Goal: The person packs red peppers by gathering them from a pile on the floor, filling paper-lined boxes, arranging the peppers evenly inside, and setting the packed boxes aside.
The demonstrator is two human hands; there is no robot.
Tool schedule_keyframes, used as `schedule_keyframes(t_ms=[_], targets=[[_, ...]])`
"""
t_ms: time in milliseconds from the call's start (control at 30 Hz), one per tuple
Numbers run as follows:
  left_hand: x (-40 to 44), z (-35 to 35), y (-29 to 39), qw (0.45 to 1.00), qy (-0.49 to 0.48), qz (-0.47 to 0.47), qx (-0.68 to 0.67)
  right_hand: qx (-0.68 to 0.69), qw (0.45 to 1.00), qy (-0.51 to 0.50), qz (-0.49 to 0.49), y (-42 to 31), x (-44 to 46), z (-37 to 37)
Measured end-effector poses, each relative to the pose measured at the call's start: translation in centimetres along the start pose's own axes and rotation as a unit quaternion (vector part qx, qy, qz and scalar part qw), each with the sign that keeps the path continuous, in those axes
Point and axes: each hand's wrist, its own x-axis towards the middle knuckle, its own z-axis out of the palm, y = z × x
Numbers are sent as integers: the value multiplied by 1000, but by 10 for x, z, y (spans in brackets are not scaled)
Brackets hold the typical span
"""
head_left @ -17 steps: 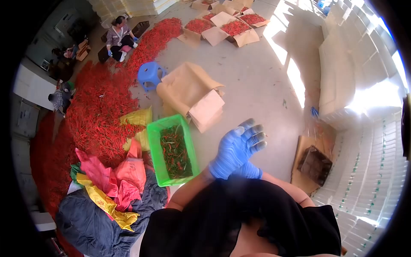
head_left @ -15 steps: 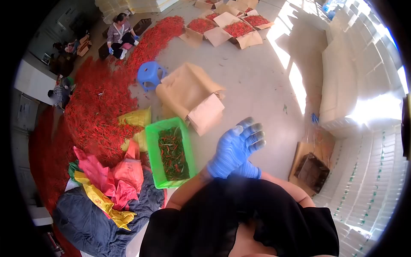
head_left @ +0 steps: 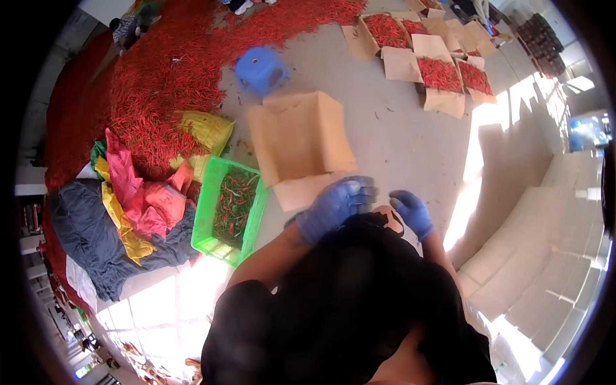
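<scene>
My left hand (head_left: 337,206), in a blue glove, is beside the near flap of an open, empty cardboard box (head_left: 298,144). Its fingers are loosely bent and apart, with nothing seen in them. My right hand (head_left: 412,213), also gloved in blue, is over my knee to the right, fingers slightly curved and nothing visible in them. Left of my left hand stands a green crate (head_left: 199,221) holding mixed green and red chillies (head_left: 236,205). A blue stool (head_left: 261,70) is behind the box.
Red chillies (head_left: 157,86) cover the floor at the left. Coloured sacks (head_left: 151,208) lie on dark cloth (head_left: 86,228). Several boxes of chillies (head_left: 441,74) stand at the back. White foam boxes (head_left: 532,247) are stacked right. A person (head_left: 125,32) is at the upper left.
The view has turned and shifted, bringing the box closer to my hands. My hands, close together before, have moved apart, the right one now coming into clear view at the right.
</scene>
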Motion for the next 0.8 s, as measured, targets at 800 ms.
schedule_keyframes(t_ms=[800], targets=[[238,-420,-289,709,648,122,-251,-512,757,-393,-98,139,790,56]])
